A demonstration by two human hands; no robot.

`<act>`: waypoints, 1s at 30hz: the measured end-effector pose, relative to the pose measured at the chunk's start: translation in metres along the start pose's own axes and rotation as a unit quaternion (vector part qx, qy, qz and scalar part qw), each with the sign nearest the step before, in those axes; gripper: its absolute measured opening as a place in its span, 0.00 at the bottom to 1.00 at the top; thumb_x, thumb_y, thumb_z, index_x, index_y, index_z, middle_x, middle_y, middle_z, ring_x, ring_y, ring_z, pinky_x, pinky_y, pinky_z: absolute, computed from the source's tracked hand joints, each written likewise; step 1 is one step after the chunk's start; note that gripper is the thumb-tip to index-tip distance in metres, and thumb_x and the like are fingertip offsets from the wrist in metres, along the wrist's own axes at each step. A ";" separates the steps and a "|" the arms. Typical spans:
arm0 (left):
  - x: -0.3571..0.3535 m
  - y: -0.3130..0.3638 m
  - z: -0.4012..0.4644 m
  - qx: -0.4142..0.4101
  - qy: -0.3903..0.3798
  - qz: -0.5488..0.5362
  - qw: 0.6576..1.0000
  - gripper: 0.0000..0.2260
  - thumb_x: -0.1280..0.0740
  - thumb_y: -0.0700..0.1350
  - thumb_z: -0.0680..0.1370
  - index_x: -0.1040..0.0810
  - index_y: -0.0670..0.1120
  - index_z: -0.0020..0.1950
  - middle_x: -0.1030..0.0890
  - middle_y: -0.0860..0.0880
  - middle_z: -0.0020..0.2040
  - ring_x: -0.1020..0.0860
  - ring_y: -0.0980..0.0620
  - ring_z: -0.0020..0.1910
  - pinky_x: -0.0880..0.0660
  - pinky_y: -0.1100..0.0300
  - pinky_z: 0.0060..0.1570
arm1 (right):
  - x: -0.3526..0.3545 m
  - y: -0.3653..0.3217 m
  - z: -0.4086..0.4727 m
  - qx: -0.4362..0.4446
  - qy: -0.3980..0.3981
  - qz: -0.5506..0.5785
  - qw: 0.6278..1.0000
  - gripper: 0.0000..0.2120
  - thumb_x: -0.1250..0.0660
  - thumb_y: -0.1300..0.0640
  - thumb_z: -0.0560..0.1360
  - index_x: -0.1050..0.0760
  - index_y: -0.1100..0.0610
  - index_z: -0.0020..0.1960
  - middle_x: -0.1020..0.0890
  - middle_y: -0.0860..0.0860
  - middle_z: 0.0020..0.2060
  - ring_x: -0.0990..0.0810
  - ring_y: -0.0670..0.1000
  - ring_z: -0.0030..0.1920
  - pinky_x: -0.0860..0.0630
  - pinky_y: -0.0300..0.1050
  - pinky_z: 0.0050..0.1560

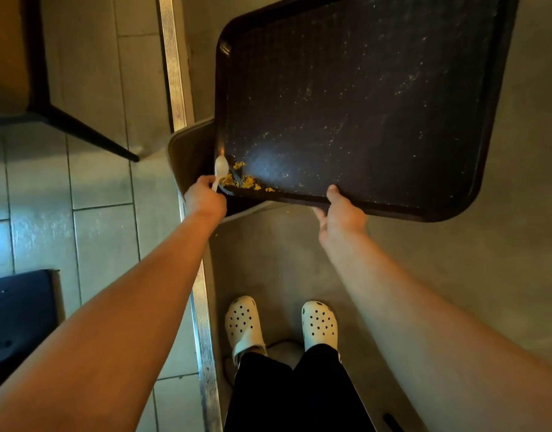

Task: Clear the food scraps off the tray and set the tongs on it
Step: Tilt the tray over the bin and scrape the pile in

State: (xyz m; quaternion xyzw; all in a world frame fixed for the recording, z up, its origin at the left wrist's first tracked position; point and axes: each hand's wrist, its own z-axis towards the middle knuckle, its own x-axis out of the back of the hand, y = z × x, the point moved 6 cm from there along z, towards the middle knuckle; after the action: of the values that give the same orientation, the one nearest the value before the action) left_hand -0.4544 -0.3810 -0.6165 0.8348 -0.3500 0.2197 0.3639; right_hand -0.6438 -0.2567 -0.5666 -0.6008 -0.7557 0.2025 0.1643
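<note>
White perforated clogs (281, 325) on grey floor. Right hand (341, 215) grips near rim of dark rectangular tray (362, 98), thumb on top. Left hand (204, 198) fingers curl round white spoon (220, 169), bowl pointing away. Yellow food scraps (242, 180) in tray's near-left corner, over tan bin (190, 157); tray's long axis runs away, speckled with crumbs.

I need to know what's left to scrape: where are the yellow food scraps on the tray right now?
In the head view, the yellow food scraps sit in the tray's near-left corner, beside the white spoon held by the left hand.
</note>
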 end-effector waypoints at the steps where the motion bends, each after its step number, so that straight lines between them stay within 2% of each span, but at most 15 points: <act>1: 0.001 -0.005 -0.004 0.003 0.004 -0.001 1.000 0.20 0.40 0.34 0.77 0.30 0.47 0.67 0.24 0.41 0.58 0.24 0.43 0.54 0.24 0.52 0.55 | 0.001 -0.001 0.001 0.001 0.000 -0.002 1.000 0.21 0.34 0.64 0.76 0.33 0.61 0.67 0.28 0.49 0.40 0.25 0.49 0.45 0.22 0.46 0.53; 3: 0.003 -0.010 -0.015 -0.007 0.016 -0.018 1.000 0.19 0.41 0.35 0.77 0.28 0.47 0.66 0.23 0.42 0.54 0.23 0.45 0.49 0.23 0.54 0.49 | 0.002 -0.002 0.002 -0.001 -0.001 -0.007 1.000 0.20 0.33 0.64 0.76 0.33 0.60 0.66 0.27 0.48 0.41 0.23 0.49 0.45 0.23 0.47 0.56; 6: -0.006 -0.004 -0.036 -0.037 -0.002 -0.061 0.997 0.17 0.42 0.36 0.78 0.27 0.48 0.64 0.23 0.47 0.49 0.25 0.50 0.41 0.28 0.60 0.39 | 0.002 -0.002 0.002 0.000 0.001 -0.006 1.000 0.20 0.33 0.64 0.76 0.33 0.61 0.66 0.28 0.48 0.39 0.26 0.46 0.37 0.24 0.48 0.58; 10: -0.015 0.004 -0.045 -0.036 -0.020 -0.056 0.998 0.15 0.40 0.37 0.78 0.25 0.48 0.63 0.24 0.49 0.50 0.27 0.58 0.36 0.32 0.67 0.31 | -0.001 -0.004 0.004 0.004 -0.003 0.004 1.000 0.19 0.34 0.64 0.76 0.34 0.62 0.65 0.28 0.49 0.40 0.26 0.49 0.45 0.24 0.46 0.52; 12: -0.012 0.005 -0.039 -0.022 -0.016 -0.038 0.999 0.14 0.40 0.38 0.77 0.25 0.47 0.61 0.23 0.47 0.51 0.26 0.55 0.36 0.30 0.66 0.33 | -0.001 -0.003 0.007 0.001 0.001 -0.001 1.000 0.19 0.33 0.63 0.76 0.34 0.61 0.64 0.28 0.50 0.44 0.26 0.51 0.49 0.23 0.45 0.51; 14: -0.007 0.004 -0.034 -0.003 -0.014 -0.015 1.000 0.15 0.40 0.37 0.76 0.24 0.45 0.61 0.22 0.43 0.55 0.22 0.48 0.46 0.27 0.61 0.43 | -0.001 -0.002 0.010 0.004 0.004 0.000 1.000 0.16 0.32 0.64 0.75 0.34 0.59 0.60 0.26 0.53 0.50 0.25 0.52 0.51 0.22 0.46 0.51; 16: 0.001 -0.001 -0.031 0.014 -0.013 0.009 1.000 0.16 0.40 0.37 0.76 0.24 0.45 0.62 0.22 0.42 0.56 0.23 0.45 0.52 0.30 0.60 0.46 | -0.001 -0.002 0.012 0.009 0.005 0.006 1.000 0.18 0.32 0.64 0.75 0.35 0.58 0.61 0.26 0.54 0.55 0.25 0.52 0.53 0.22 0.47 0.51; 20: 0.007 0.002 -0.032 -0.021 -0.014 -0.011 1.000 0.11 0.38 0.42 0.77 0.20 0.50 0.56 0.21 0.47 0.48 0.24 0.52 0.41 0.29 0.62 0.42 | 0.002 -0.003 0.013 0.018 0.011 -0.009 1.000 0.23 0.32 0.64 0.75 0.37 0.59 0.66 0.27 0.54 0.53 0.24 0.53 0.53 0.22 0.45 0.48; 22: 0.003 0.008 -0.037 -0.050 -0.026 -0.025 0.998 0.09 0.36 0.44 0.77 0.19 0.52 0.54 0.21 0.50 0.45 0.26 0.57 0.36 0.29 0.65 0.37 | 0.003 -0.001 0.014 0.013 0.016 -0.032 0.999 0.24 0.31 0.62 0.74 0.37 0.60 0.66 0.27 0.53 0.52 0.24 0.53 0.53 0.22 0.45 0.52; 24: -0.002 0.011 -0.037 -0.054 -0.043 -0.031 0.997 0.08 0.35 0.45 0.77 0.19 0.52 0.53 0.22 0.53 0.44 0.26 0.59 0.37 0.28 0.66 0.38 | 0.004 0.001 0.014 0.008 0.016 -0.038 0.999 0.24 0.31 0.62 0.74 0.37 0.60 0.67 0.27 0.53 0.52 0.24 0.52 0.52 0.22 0.44 0.53; 27: -0.001 0.009 -0.028 -0.032 -0.057 -0.030 0.997 0.08 0.34 0.45 0.76 0.18 0.50 0.54 0.21 0.51 0.46 0.24 0.55 0.46 0.26 0.60 0.50 | 0.003 0.000 0.013 0.011 0.014 -0.025 1.000 0.24 0.32 0.63 0.75 0.38 0.60 0.67 0.28 0.53 0.53 0.25 0.52 0.51 0.22 0.41 0.44; 28: 0.001 0.006 -0.024 -0.023 -0.060 -0.019 0.998 0.09 0.34 0.45 0.77 0.18 0.49 0.54 0.21 0.50 0.46 0.25 0.54 0.47 0.27 0.60 0.50 | 0.003 0.000 0.013 0.014 0.016 -0.020 1.000 0.24 0.32 0.63 0.75 0.38 0.60 0.67 0.28 0.53 0.53 0.25 0.52 0.52 0.22 0.40 0.42; 30: 0.007 0.000 -0.017 0.000 -0.053 0.013 0.999 0.10 0.34 0.45 0.77 0.19 0.46 0.56 0.22 0.48 0.46 0.26 0.54 0.45 0.29 0.61 0.47 | 0.005 -0.002 0.015 0.015 0.016 -0.015 1.000 0.23 0.32 0.63 0.75 0.38 0.60 0.66 0.28 0.53 0.53 0.25 0.52 0.52 0.23 0.42 0.44</act>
State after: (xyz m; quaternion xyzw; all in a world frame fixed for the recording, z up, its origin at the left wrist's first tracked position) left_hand -0.4515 -0.3708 -0.6012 0.8407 -0.3793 0.1803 0.3419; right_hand -0.6535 -0.2542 -0.5783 -0.5904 -0.7586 0.2013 0.1884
